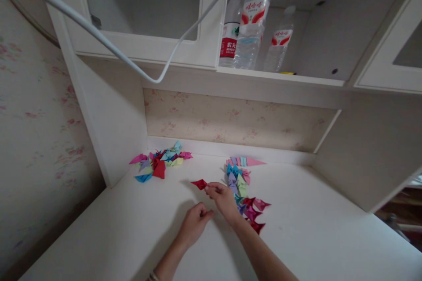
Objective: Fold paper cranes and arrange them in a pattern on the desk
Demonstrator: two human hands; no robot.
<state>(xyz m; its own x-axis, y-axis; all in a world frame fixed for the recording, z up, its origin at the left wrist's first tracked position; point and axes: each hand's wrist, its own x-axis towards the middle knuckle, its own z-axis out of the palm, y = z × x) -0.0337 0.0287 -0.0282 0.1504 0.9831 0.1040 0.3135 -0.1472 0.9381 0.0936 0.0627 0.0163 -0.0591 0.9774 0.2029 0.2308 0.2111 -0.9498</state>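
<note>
My right hand (223, 198) pinches a small red folded paper piece (199, 184) just above the white desk (313, 237). My left hand (195, 222) rests on the desk just below and to the left of it, fingers curled in, with nothing visible in them. A row of folded paper pieces (241, 184) in blue, purple, green, pink and dark red runs along the right side of my right hand. A loose heap of similar coloured pieces (160, 163) lies at the back left of the desk.
Three plastic water bottles (252, 22) stand on a shelf above the desk. A white cable (108, 44) hangs across the cupboard front. A white side panel (108, 127) bounds the desk on the left, another (369, 153) on the right.
</note>
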